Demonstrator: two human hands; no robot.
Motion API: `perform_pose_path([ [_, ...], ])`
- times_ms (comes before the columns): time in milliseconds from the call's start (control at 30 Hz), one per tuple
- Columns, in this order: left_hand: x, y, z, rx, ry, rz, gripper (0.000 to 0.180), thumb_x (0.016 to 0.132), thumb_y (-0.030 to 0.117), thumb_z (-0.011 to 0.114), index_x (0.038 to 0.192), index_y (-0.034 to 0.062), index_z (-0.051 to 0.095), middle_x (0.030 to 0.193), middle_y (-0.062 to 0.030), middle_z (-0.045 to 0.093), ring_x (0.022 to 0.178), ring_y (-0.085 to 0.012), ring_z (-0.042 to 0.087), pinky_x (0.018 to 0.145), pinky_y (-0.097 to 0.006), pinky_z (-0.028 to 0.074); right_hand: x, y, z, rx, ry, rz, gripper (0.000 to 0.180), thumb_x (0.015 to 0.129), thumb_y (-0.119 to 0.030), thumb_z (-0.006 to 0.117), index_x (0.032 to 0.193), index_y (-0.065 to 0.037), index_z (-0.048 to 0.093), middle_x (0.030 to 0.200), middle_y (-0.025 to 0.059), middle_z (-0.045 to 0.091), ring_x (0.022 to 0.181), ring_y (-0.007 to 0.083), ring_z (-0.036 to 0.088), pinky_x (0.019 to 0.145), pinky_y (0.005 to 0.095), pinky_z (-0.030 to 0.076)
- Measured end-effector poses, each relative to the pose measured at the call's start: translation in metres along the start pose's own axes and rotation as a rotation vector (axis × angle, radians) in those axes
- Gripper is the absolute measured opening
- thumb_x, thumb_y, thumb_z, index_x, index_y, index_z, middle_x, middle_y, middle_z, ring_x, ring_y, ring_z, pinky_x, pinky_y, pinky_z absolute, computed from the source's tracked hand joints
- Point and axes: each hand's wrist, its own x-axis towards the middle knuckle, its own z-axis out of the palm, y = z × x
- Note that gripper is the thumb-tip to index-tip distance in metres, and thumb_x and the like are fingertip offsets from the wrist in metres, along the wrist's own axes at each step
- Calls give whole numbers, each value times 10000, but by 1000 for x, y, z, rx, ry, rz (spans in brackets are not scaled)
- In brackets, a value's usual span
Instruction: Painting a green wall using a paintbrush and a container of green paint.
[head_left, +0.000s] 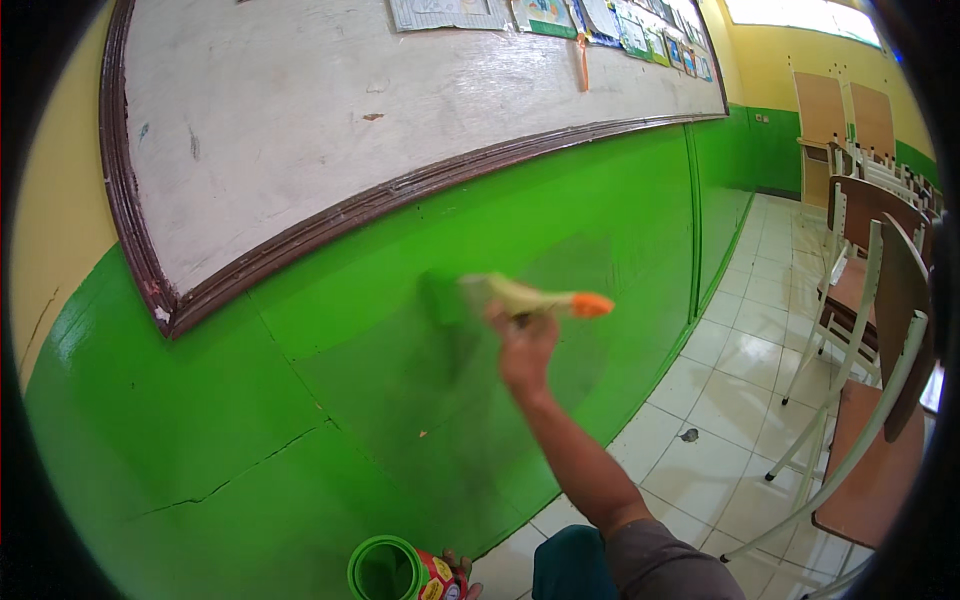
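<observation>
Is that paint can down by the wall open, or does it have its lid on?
Open. The paint can shows a round, lidless mouth coated in green paint. The left hand holds its side; how full it is cannot be told.

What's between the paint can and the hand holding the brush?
In the head view, only green wall shows between the paint can and the right hand gripping the paintbrush; a crack runs nearby.

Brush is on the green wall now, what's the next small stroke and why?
Probably sweep the paintbrush in the right hand on across the green wall: its bristles meet a darker patch there. The left hand holds the paint can low.
</observation>
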Motion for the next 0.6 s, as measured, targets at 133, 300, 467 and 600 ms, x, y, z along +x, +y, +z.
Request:
perform_pose_path([
  [133, 14, -10, -23, -681, -326, -90, 904, 875, 610, 507, 1578, 125, 210, 1639, -186, 132, 1499, -457, 64, 1121, -753, 65, 109, 44, -82, -13, 305, 142, 300, 881, -122, 742, 1101, 69, 672, 1003, 114, 698, 891, 192, 622, 834, 330, 485],
  [300, 15, -5, -6, -125, 33, -25, 879, 870, 574, 534, 1570, 131, 241, 1630, -188, 164, 1499, -441, 93, 1113, -761, 89, 177, 76, -148, -315, 482, 75, 282, 888, -136, 740, 1080, 64, 690, 932, 111, 704, 849, 191, 619, 776, 327, 486],
  [467, 19, -7, -3, -191, -52, -29, 887, 874, 593, 528, 1567, 120, 242, 1630, -197, 158, 1501, -442, 81, 1119, -754, 84, 192, 92, -143, -260, 641, -262, 243, 881, -80, 733, 1106, 7, 704, 1020, 123, 700, 895, 194, 644, 770, 335, 520],
  [600, 21, -8, -15, -698, -350, -85, 870, 895, 562, 536, 1570, 111, 225, 1632, -209, 127, 1503, -441, 65, 1126, -750, 51, 169, 97, -128, -419, 679, -446, 240, 871, -36, 720, 1110, -19, 710, 1057, 133, 690, 956, 235, 644, 828, 361, 529],
])
